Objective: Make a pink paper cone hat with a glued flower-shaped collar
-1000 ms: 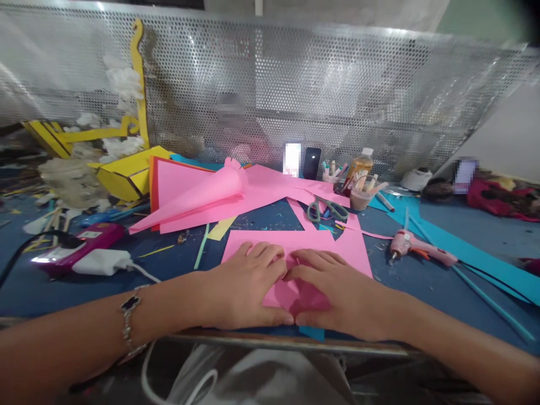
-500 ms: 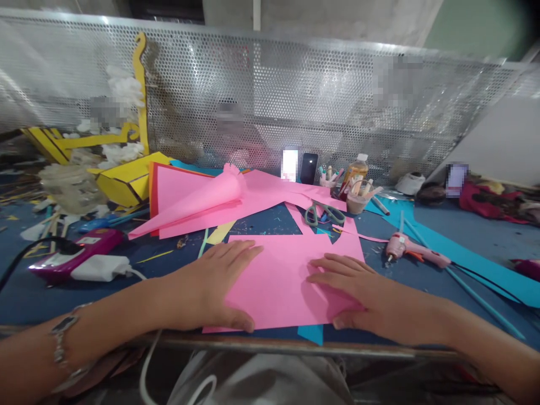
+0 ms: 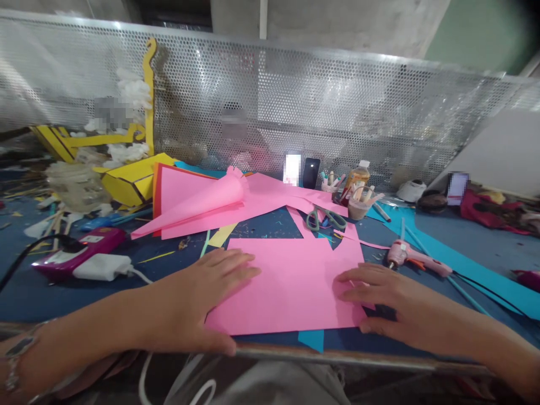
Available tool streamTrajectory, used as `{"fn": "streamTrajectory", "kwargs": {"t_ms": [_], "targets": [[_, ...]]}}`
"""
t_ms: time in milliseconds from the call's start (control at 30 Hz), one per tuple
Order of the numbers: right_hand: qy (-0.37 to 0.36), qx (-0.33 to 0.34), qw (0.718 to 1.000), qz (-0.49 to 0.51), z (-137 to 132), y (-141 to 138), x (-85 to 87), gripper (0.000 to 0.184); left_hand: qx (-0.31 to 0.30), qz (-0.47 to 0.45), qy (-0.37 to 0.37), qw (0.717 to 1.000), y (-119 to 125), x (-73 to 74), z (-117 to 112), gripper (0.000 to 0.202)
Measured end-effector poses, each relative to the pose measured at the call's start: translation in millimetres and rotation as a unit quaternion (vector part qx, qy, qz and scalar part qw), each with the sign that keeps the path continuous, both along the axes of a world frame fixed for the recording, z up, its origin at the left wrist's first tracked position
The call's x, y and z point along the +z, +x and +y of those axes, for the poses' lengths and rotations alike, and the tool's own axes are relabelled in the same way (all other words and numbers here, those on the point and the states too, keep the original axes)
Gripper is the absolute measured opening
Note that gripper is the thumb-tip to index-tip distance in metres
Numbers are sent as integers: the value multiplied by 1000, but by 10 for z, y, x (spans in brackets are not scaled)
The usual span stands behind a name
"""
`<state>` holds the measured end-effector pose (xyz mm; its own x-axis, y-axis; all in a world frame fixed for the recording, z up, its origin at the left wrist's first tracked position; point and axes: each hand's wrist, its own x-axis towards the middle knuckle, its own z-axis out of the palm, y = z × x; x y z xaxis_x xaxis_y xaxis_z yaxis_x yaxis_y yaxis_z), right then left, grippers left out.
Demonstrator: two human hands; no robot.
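Observation:
A flat pink paper sheet [image 3: 287,292] lies at the table's front edge, between my two hands. My left hand [image 3: 215,292] rests at its left side, fingers stretched over the paper and thumb at the near left corner. On the right side, my right hand [image 3: 379,298] has its fingertips on the paper's edge, with the thumb by the near right corner. Both hands hold nothing. Beneath the sheet, a blue paper piece [image 3: 311,340] sticks out at the front. Pink paper scraps [image 3: 353,236] lie just behind, with green-handled scissors [image 3: 324,219] on them.
A pink glue gun [image 3: 417,259] with its cord lies to the right, near blue paper [image 3: 455,253]. On the left are a purple power strip [image 3: 84,253] and white plug [image 3: 103,266]. A rolled pink paper cone [image 3: 202,202], a bottle [image 3: 356,179] and a phone [image 3: 311,172] stand behind.
My right hand has slid right, from over the paper to its right edge. The left hand has shifted slightly left and nearer to me. The camera view has moved a little.

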<state>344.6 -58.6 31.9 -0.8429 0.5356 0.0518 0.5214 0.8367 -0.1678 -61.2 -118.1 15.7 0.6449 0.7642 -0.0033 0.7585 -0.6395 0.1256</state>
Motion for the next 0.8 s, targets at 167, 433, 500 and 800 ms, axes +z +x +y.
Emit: {"fn": "streamTrajectory", "kwargs": {"t_ms": [167,433,500,800], "targets": [[177,87,979,47,-120,-110,-51,28,-54,5,58,997,228,64,-55,74],[358,154,907,160,-251,-270,97,20,-68,27,163,984,370,158,-21,45],[336,157,909,191,-271,-305,152,21,-56,-13,207,977,270,175,49,44],[333,132,912,197,-332,-249,19,36,109,-185,298,930,16,215,328,57]]}}
